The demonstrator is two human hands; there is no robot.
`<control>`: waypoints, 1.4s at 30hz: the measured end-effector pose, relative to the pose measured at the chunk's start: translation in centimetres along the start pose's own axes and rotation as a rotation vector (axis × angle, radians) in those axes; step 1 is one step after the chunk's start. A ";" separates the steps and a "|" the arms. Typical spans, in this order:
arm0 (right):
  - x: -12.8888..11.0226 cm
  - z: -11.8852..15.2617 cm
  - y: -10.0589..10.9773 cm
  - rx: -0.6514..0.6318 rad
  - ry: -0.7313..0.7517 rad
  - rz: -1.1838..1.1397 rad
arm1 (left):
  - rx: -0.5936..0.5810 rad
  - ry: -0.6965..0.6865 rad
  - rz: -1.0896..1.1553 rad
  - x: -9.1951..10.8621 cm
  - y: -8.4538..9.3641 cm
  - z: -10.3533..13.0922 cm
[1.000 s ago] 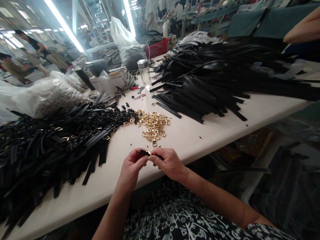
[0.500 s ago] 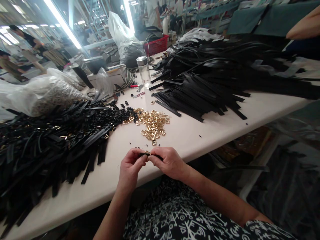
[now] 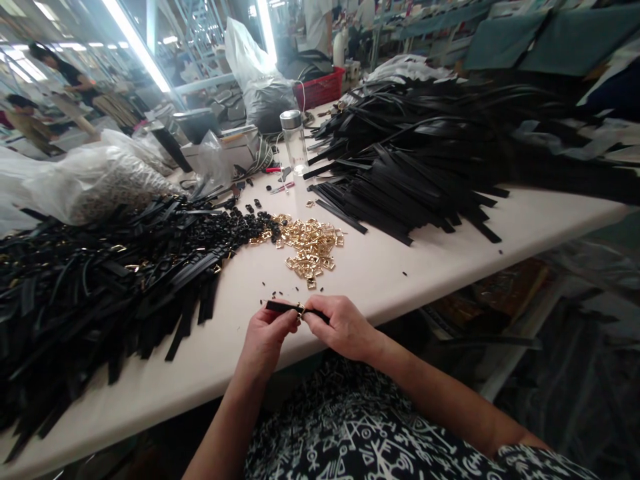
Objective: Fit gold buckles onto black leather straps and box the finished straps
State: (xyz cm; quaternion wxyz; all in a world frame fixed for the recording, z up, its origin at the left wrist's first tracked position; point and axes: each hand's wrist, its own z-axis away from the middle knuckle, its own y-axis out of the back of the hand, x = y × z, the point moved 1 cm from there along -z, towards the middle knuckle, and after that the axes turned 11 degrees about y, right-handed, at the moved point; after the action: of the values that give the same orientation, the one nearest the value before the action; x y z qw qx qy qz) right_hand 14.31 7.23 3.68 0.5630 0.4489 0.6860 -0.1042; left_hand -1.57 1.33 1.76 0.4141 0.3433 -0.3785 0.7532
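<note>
While fingers (image 3: 284,324) of the left hand (image 3: 262,341) and right hand (image 3: 345,328) pinch a black strap (image 3: 280,306), lower middle, gold buckles (image 3: 313,247) lie mid-frame.

Tube lights (image 3: 137,47): glaring white bars, upper left and top centre, bluish haze around them
Tabletop (image 3: 370,267): pale, softly lit at centre, duller toward lower left
Gold buckles (image 3: 313,243): small bright glints, mid-frame
Black straps (image 3: 390,187): near-black, faint sheen, detail lost
Black strip (image 3: 280,306): fine detail too soft to read
Lower right: deep, murky shadow
Background, top: hazy, out of focus
Frame edges: stretched, smeared
</note>
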 end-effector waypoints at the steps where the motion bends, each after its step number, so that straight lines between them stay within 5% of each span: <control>1: 0.0 -0.1 -0.1 -0.001 0.006 -0.007 | 0.005 0.003 -0.009 -0.1 0.1 0.0; 12: 1.0 0.1 -0.7 0.146 -0.031 0.012 | 0.131 -0.258 -0.181 0.1 0.0 0.9; 19: 0.9 0.2 -0.1 0.156 -0.074 -0.050 | -0.006 -0.156 0.070 -0.5 0.1 1.1; 29: -0.7 0.5 0.4 -0.087 -0.040 -0.045 | -0.232 0.031 -0.267 0.5 1.7 1.9; 38: 0.1 -1.4 1.9 -0.246 0.256 0.447 | -0.132 -0.022 -0.434 1.7 1.4 1.9; 42: 0.2 -2.2 2.1 -0.113 0.404 0.614 | -0.049 -0.077 -0.394 1.6 1.3 0.5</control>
State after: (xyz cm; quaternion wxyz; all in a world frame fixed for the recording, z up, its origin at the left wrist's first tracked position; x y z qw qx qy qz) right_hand 14.40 9.93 5.05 0.4451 0.6135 0.6215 0.1982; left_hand -3.27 1.06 3.00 0.5471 0.4290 -0.3379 0.6344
